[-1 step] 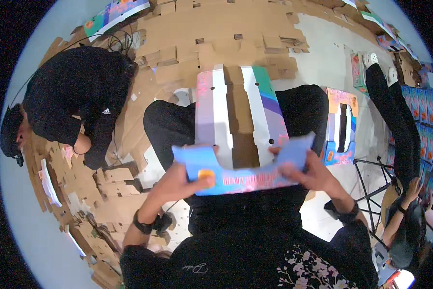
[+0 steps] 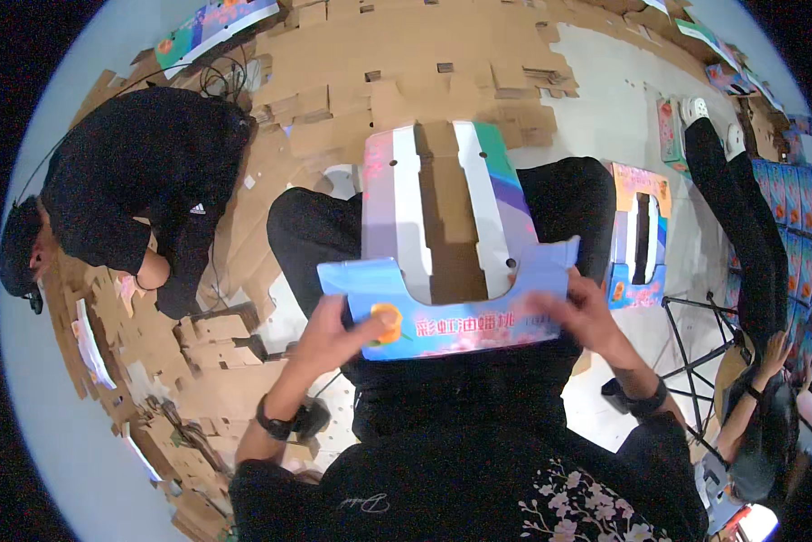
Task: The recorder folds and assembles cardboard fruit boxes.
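Observation:
A printed cardboard box (image 2: 380, 217), coloured lilac, green and blue, lies across my lap with a long gap along its top and a brown inside. Its near blue panel (image 2: 478, 336) has a curved cutout and an orange fruit picture. My left hand (image 2: 338, 334) grips the panel's left end, thumb on the front and the other fingers mostly hidden behind it. My right hand (image 2: 586, 316) is closed on the panel's right end below a raised blue flap (image 2: 559, 255); its thumb is smeared by motion.
A second printed box (image 2: 624, 280) stands to my right beside a black metal frame (image 2: 695, 361). Flattened brown cardboard (image 2: 460, 45) covers much of the floor. A person in black (image 2: 144, 172) bends down at left; another person's legs (image 2: 740, 226) stretch out at right, near stacked blue boxes (image 2: 790, 217).
The near panel has tilted so its front shows more fully, and the right flap appears narrower. The box has shifted slightly left. Both hands stay on the panel.

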### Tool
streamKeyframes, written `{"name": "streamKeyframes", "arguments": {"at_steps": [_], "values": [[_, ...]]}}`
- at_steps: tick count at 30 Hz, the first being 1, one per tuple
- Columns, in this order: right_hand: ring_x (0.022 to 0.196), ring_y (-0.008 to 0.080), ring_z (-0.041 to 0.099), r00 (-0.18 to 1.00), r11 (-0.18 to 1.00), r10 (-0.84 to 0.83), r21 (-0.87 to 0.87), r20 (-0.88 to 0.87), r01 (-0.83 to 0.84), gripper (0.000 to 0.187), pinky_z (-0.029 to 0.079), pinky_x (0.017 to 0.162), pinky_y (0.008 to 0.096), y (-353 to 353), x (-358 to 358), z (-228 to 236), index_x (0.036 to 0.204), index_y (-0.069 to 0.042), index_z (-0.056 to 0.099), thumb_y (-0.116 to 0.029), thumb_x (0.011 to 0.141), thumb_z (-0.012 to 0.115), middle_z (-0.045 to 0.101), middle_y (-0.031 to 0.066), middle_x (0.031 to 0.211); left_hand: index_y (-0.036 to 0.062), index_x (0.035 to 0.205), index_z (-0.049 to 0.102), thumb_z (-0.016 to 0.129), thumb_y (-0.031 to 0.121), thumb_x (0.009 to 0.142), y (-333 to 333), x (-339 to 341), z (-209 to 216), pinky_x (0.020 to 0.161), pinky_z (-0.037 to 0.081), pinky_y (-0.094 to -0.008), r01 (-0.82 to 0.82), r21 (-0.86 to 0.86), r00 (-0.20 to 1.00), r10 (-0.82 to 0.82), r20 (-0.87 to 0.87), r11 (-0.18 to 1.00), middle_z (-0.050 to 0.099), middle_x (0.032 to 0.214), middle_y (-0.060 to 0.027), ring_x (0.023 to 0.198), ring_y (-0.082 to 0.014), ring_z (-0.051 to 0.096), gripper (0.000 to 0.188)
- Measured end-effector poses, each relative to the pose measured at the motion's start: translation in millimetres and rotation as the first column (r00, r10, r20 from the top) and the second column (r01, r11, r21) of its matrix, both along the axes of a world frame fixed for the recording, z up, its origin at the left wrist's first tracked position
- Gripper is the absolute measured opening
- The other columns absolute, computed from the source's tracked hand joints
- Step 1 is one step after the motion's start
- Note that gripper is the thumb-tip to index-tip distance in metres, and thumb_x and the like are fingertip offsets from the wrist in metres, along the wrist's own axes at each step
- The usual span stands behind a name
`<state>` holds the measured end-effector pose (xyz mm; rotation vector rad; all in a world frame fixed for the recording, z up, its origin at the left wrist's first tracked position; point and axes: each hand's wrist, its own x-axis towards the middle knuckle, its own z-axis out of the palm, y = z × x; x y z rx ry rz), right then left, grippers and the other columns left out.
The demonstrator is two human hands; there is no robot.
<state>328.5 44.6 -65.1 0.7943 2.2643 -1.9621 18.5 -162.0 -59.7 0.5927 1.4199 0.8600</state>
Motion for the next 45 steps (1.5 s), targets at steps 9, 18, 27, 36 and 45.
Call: {"name": "streamKeyframes", "arguments": {"at_steps": [9, 18, 27, 36, 45], "values": [[0.11, 0.0156, 0.054, 0.717, 0.718, -0.696, -0.044, -0.024, 0.695, 0.042, 0.044, 0.098, 0.0306, -32, -23, -39, 0.134, -0.001, 0.054, -0.011, 0.094, 0.062, 0.058, 0.0086, 0.12, 0.0034, 0.143, 0.035, 0.064, 0.011, 0.095, 7, 43, -42, 0.104, 0.041, -0.0341, -0.488, 0.344, 0.813, 0.561, -0.154, 0.802, 0.047, 0.135, -0.0133, 0.123, -0.0185, 0.048, 0.056], [0.123, 0.0213, 0.052, 0.813, 0.805, -0.577, 0.113, -0.076, 0.582, 0.039, 0.039, 0.106, 0.033, -19, -29, -45, 0.136, -0.003, 0.054, -0.017, 0.1, 0.054, 0.054, 0.0127, 0.131, 0.0054, 0.143, 0.047, 0.037, 0.035, 0.107, 6, 35, -62, 0.113, 0.031, -0.0322, -0.557, 0.132, 0.822, 0.567, -0.051, 0.82, 0.039, 0.146, -0.0111, 0.135, -0.0192, 0.041, 0.048], [0.123, 0.0204, 0.052, 0.819, 0.813, -0.57, 0.1, -0.07, 0.574, 0.036, 0.04, 0.105, 0.0317, -13, -33, -54, 0.134, -0.003, 0.057, -0.014, 0.1, 0.052, 0.054, 0.0115, 0.134, 0.0055, 0.143, 0.047, 0.042, 0.028, 0.106, 17, 29, -71, 0.11, 0.034, -0.0308, -0.58, 0.111, 0.811, 0.584, -0.003, 0.807, 0.042, 0.14, -0.0108, 0.128, -0.0185, 0.044, 0.044], [0.121, 0.0186, 0.053, 0.794, 0.708, -0.562, -0.362, 0.232, 0.607, 0.055, 0.042, 0.102, 0.0303, 5, -31, -83, 0.149, -0.004, 0.04, -0.022, 0.099, 0.055, 0.056, 0.0122, 0.136, 0.0017, 0.15, 0.034, 0.053, 0.021, 0.102, 21, 27, -71, 0.104, 0.042, -0.0319, -0.595, -0.051, 0.772, 0.588, 0.243, 0.802, 0.048, 0.142, -0.0129, 0.128, -0.0165, 0.049, 0.055], [0.126, 0.0187, 0.05, 0.789, 0.765, -0.612, -0.298, -0.057, 0.572, 0.063, 0.039, 0.107, 0.0356, -5, -48, 16, 0.149, -0.005, 0.04, -0.017, 0.093, 0.066, 0.054, 0.0111, 0.14, 0.0073, 0.155, 0.02, 0.06, 0.002, 0.094, 5, 29, -49, 0.11, 0.037, -0.0367, -0.576, 0.344, 0.815, 0.55, 0.18, 0.741, 0.041, 0.149, -0.0191, 0.133, -0.0232, 0.045, 0.073]]}}
